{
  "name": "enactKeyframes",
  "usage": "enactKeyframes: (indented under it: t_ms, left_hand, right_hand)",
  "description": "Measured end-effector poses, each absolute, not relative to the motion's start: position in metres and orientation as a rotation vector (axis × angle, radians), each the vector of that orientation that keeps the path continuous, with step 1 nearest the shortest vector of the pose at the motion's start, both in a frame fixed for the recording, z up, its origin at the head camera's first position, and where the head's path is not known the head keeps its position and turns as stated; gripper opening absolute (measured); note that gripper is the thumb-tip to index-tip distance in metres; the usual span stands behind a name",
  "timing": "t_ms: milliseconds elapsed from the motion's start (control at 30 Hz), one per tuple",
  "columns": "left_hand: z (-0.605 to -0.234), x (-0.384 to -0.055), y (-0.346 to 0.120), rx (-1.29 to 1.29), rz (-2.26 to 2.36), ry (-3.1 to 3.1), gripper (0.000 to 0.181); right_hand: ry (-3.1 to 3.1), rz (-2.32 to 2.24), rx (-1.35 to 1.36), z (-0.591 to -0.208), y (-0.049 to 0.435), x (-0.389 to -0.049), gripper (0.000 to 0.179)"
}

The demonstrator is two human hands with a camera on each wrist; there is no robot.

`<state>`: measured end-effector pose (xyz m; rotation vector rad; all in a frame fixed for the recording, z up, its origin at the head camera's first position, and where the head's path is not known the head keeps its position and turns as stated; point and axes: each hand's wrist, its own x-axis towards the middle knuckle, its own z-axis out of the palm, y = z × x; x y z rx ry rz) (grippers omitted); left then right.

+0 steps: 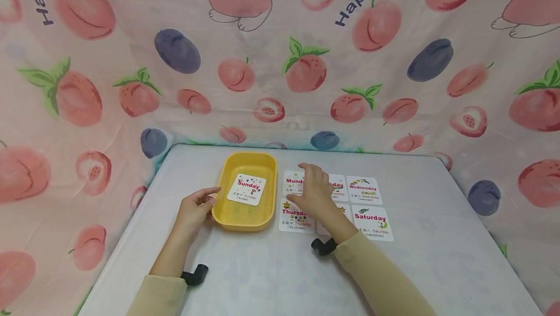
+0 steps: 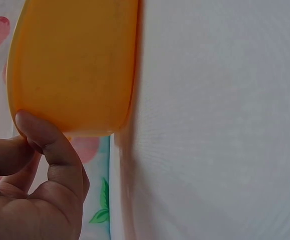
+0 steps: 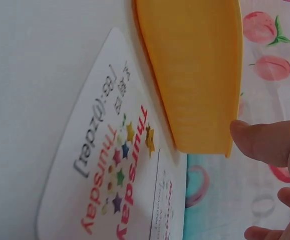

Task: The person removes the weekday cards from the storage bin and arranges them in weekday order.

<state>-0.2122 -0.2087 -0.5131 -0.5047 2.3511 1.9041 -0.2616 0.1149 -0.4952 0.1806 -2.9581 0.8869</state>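
A yellow plastic tray (image 1: 245, 224) stands left of centre, with a white Sunday card (image 1: 246, 190) lying tilted inside. My left hand (image 1: 191, 215) pinches its left rim between thumb and finger; the left wrist view shows a fingertip against the tray wall (image 2: 74, 75). Over the left part of the card group, my right hand (image 1: 316, 194) is held with fingers spread and nothing in them. Beneath or beside it are the Monday card (image 1: 292, 179), Thursday card (image 1: 295, 219) and a partly covered Tuesday card (image 1: 340, 192). Another card (image 1: 323, 230) is mostly hidden by the right hand and wrist.
At the right end of the two rows lie the Wednesday card (image 1: 364, 191) and the Saturday card (image 1: 372, 223). Everything rests on a white-covered table (image 1: 262, 277). A fruit-printed cloth (image 1: 271, 53) hangs behind and at both sides.
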Motion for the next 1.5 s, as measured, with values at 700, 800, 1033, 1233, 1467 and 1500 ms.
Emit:
enactKeyframes:
  t_ms: [700, 800, 1033, 1233, 1467, 1500]
  left_hand:
    - [-0.512, -0.212, -0.208, -0.518, 1.892, 2.349, 0.037]
    - [-0.512, -0.212, -0.209, -0.512, 1.895, 2.351, 0.037]
    - [-0.512, -0.212, -0.209, -0.508, 1.901, 2.343, 0.037]
    - [-0.512, -0.212, -0.210, -0.515, 1.890, 2.348, 0.037]
    - [-0.511, -0.212, -0.209, -0.509, 1.895, 2.338, 0.036]
    - [-0.511, -0.212, -0.209, -0.506, 1.896, 2.337, 0.036]
  right_hand:
    - [-2.931, 0.917, 0.276, -0.478, 0.083, -0.270, 0.094]
    - [-2.917, 0.915, 0.312, -0.474, 0.078, -0.272, 0.094]
    - [-2.935, 0.867, 0.374, -0.467, 0.066, -0.277, 0.094]
    - [-2.957, 0.843, 0.416, -0.461, 0.051, -0.282, 0.093]
    - [-2.999, 0.814, 0.418, -0.460, 0.032, -0.289, 0.092]
    - [-3.005, 0.813, 0.419, -0.460, 0.030, -0.289, 0.092]
